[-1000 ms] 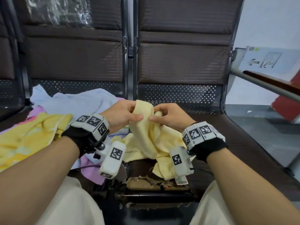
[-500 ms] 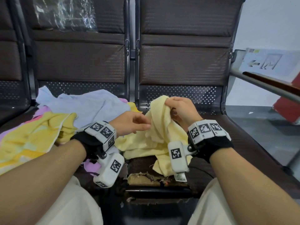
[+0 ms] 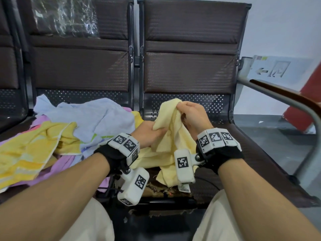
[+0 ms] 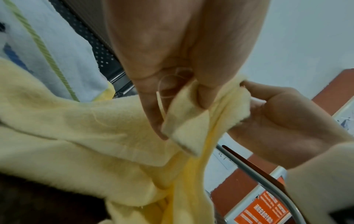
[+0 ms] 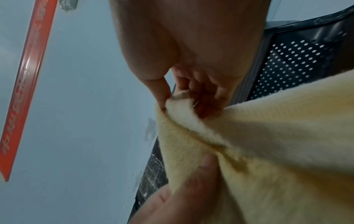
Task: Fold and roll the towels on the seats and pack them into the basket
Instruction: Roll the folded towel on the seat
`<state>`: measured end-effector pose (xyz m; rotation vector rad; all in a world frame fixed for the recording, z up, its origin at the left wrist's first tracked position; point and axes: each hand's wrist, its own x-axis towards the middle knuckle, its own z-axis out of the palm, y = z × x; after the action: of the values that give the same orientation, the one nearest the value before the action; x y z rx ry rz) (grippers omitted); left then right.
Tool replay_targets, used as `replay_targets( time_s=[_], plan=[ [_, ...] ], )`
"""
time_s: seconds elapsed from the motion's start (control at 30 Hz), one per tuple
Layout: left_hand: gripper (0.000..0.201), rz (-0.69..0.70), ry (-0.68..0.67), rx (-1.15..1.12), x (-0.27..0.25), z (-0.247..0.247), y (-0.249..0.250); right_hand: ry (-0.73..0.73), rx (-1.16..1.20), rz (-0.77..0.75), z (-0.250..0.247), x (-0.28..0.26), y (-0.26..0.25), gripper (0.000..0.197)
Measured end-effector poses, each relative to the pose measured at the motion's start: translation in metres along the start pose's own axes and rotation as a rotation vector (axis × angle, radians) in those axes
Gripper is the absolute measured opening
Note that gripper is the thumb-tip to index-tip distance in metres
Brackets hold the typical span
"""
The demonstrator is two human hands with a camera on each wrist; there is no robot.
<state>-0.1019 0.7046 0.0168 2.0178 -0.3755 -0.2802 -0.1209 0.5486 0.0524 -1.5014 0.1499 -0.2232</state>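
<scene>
A pale yellow towel [image 3: 171,136] hangs crumpled over the right seat [image 3: 257,153], lifted at its top. My right hand [image 3: 189,113] pinches the towel's upper edge [image 5: 184,109] above the seat. My left hand [image 3: 149,134] grips a lower fold of the same towel [image 4: 184,133] just to the left. The towel's bottom rests on the seat's front edge. A heap of other towels lies on the left seat: a light blue one [image 3: 90,117], a bright yellow one [image 3: 33,148] and a pink one [image 3: 59,166]. No basket is in view.
Dark seat backs [image 3: 189,47] rise behind the towels. A metal armrest [image 3: 284,101] runs along the right seat's side. Clear plastic wrap [image 3: 64,16] clings to the left seat back. The right seat's front edge [image 3: 163,188] is torn. My knees are below the seats.
My right hand rose with the towel's top edge and moved right. My left hand let go near the top and took hold lower down on the towel.
</scene>
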Motion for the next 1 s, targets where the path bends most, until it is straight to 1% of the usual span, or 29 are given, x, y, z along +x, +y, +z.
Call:
replay_targets(
  time_s=[0.13,0.17,0.23,0.3,0.33,0.4,0.47,0.53,0.6,0.63,0.67,0.73,0.77,0.83,0.9,0.93,0.97,1.0],
  plan=[
    [0.016,-0.022,-0.04,-0.118,0.0,-0.013,-0.001,0.196,-0.049,0.025,-0.017,0.007,0.004,0.024],
    [0.018,-0.013,-0.011,-0.139,0.001,-0.018,-0.001,0.228,-0.07,0.031,-0.021,0.008,0.005,0.02],
    [0.023,0.017,0.12,-0.227,0.004,-0.027,0.003,0.287,-0.065,0.04,-0.027,0.008,0.008,0.014],
    [0.029,0.042,0.243,-0.402,0.006,-0.036,0.009,0.334,-0.024,0.034,-0.03,0.009,0.008,0.014],
    [0.029,0.048,0.27,-0.5,0.007,-0.04,0.012,0.344,-0.009,0.036,-0.029,0.009,0.007,0.011],
    [0.024,0.046,0.273,-0.674,0.008,-0.044,0.019,0.297,0.052,0.04,-0.023,0.005,0.001,0.006],
    [0.019,0.038,0.256,-0.786,0.009,-0.047,0.023,0.168,0.165,-0.003,-0.014,0.001,-0.007,0.006],
    [0.018,0.055,0.223,-0.845,0.01,-0.049,0.023,0.012,0.228,-0.057,-0.008,-0.002,-0.011,0.01],
    [0.018,0.083,0.179,-0.861,0.01,-0.051,0.022,-0.095,0.168,-0.089,-0.005,-0.004,-0.011,0.024],
    [0.019,0.091,0.164,-0.853,0.01,-0.051,0.021,-0.103,0.075,-0.1,-0.005,-0.004,-0.009,0.031],
    [0.02,0.094,0.158,-0.835,0.009,-0.052,0.02,-0.078,-0.078,-0.117,-0.006,-0.005,-0.006,0.033],
    [0.023,0.087,0.164,-0.771,0.009,-0.051,0.018,-0.006,-0.448,-0.172,-0.006,-0.006,-0.002,0.025],
    [0.024,0.078,0.173,-0.721,0.009,-0.05,0.016,0.006,-0.591,-0.21,-0.006,-0.008,-0.001,0.019],
    [0.025,0.07,0.189,-0.603,0.008,-0.047,0.015,0.019,-0.78,-0.349,-0.001,-0.013,-0.003,0.01],
    [0.023,0.076,0.185,-0.515,0.007,-0.042,0.015,0.097,-0.84,-0.522,0.005,-0.017,-0.004,0.009],
    [0.021,0.077,0.179,-0.48,0.007,-0.04,0.015,0.146,-0.804,-0.565,0.007,-0.017,-0.004,0.012],
    [0.02,0.072,0.17,-0.458,0.006,-0.038,0.016,0.168,-0.747,-0.561,0.008,-0.017,-0.003,0.014],
    [0.019,0.062,0.158,-0.45,0.005,-0.036,0.016,0.155,-0.702,-0.522,0.008,-0.016,-0.002,0.016]
  ],
)
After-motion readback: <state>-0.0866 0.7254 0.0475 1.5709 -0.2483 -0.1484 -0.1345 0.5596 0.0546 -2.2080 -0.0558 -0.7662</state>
